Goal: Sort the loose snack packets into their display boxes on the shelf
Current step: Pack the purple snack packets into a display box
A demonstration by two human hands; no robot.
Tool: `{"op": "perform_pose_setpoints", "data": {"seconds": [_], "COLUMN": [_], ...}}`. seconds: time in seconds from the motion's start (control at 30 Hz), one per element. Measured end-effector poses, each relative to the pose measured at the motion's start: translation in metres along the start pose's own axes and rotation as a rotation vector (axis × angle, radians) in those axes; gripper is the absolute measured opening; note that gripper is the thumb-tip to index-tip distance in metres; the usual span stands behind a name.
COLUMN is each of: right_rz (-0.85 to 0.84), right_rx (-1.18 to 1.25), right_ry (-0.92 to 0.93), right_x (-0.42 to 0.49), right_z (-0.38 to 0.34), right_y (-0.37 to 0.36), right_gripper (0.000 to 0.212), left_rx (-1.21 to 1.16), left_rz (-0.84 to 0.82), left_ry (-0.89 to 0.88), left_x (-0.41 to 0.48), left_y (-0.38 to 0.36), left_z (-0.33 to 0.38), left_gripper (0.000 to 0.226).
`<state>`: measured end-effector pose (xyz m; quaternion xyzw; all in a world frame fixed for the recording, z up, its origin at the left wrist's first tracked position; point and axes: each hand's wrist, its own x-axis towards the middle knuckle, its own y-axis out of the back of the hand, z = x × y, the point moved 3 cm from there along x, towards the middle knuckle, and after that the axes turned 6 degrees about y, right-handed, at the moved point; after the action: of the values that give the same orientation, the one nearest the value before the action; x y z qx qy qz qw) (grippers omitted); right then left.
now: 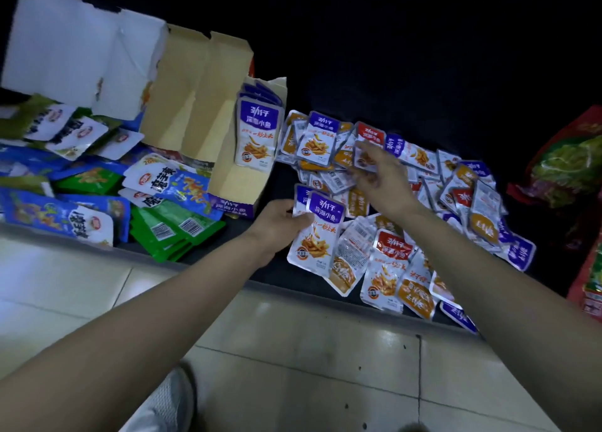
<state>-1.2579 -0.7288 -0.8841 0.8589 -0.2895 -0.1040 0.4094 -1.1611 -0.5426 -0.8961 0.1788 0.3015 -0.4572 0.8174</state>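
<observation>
The left hand [280, 223] grips a small stack of purple packets [317, 233] by its upper left edge, thumb on the front and fingers curled behind. The stack hangs over the front part of the shelf. The right hand [381, 177] reaches further in over the loose pile, its fingers bent, and pinches the lower edge of a red packet [369, 136] that lies among the others.

Nearest the person is a pale tiled floor [309, 350], with a light shoe [163, 405] at the bottom edge. Both bare forearms stretch from there up to the dark shelf [294, 280].

On the shelf, under and around the hands, a pile of loose packets [423, 236] spreads to the right. It mixes purple, red and orange ones, some face up and some showing their silver backs, overlapping in no order. A few hang over the shelf's front edge.

Just left of the pile stands an open cardboard box [228, 177] with a purple front. A row of purple packets [257, 132] stands upright at the back of it, of the same kind as those in the left hand.

Further left, blue and green packets [176, 226] lie heaped beside the box, and a torn white box [81, 50] stands behind them. At the far right lie red and green bags [566, 167]. The back of the shelf is too dark to make out.
</observation>
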Motion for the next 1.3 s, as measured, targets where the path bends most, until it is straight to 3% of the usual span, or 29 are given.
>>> {"op": "perform_pose_setpoints", "data": {"seconds": [0.1,0.2,0.3,0.4,0.47,0.5,0.7,0.9,1.03,1.13,1.17,1.23,1.3], "right_rz": [-0.105,0.048,0.213,0.007,-0.099,-0.071,0.079,0.020,0.149,0.296,0.261,-0.002,-0.271], "right_rx": [-0.178,0.010,-0.044,-0.238,-0.335,-0.341,-0.219,0.030,0.206,0.513,0.619,0.762,0.655], "right_ry": [0.051,0.131,0.040,-0.218,-0.241,-0.218,-0.179,-0.350,-0.385,-0.391,-0.392,-0.383,-0.389], "right_x": [-0.008,-0.017,-0.006,0.011,0.012,0.012,0.008,-0.005,-0.013,-0.021,-0.024,-0.033,-0.048], "right_z": [0.014,0.016,0.038,0.072,0.079,0.078,0.073,0.077,0.080,0.068,0.061,0.040,0.025], "right_y": [-0.007,0.012,0.033,0.034,0.028,0.028,0.035,0.039,0.055,0.078,0.083,0.078,0.057], "right_gripper": [0.047,0.027,0.038,0.059,0.058,0.054,0.036,0.065,0.027,0.021,0.021,0.011,0.015], "left_rx": [-0.068,-0.140,-0.171,-0.170,-0.174,-0.176,-0.190,-0.212,-0.224,-0.251,-0.261,-0.285,-0.307], "left_rz": [0.064,0.111,0.130,0.134,0.134,0.141,0.188,0.205,0.212,0.224,0.225,0.221,0.207], "left_ry": [-0.031,-0.072,-0.096,-0.110,-0.117,-0.117,-0.100,-0.117,-0.123,-0.114,-0.112,-0.105,-0.100], "left_x": [-0.003,-0.001,0.002,0.003,0.003,0.004,0.005,0.007,0.010,0.014,0.015,0.017,0.019], "left_y": [-0.002,-0.009,-0.020,-0.030,-0.035,-0.036,-0.044,-0.051,-0.055,-0.059,-0.061,-0.063,-0.065], "left_z": [0.002,0.005,0.006,0.009,0.011,0.012,0.014,0.014,0.013,0.013,0.013,0.014,0.016], "left_gripper": [0.012,0.012,0.018,0.022,0.020,0.020,0.018,0.011,0.012,0.017,0.017,0.016,0.018]}}
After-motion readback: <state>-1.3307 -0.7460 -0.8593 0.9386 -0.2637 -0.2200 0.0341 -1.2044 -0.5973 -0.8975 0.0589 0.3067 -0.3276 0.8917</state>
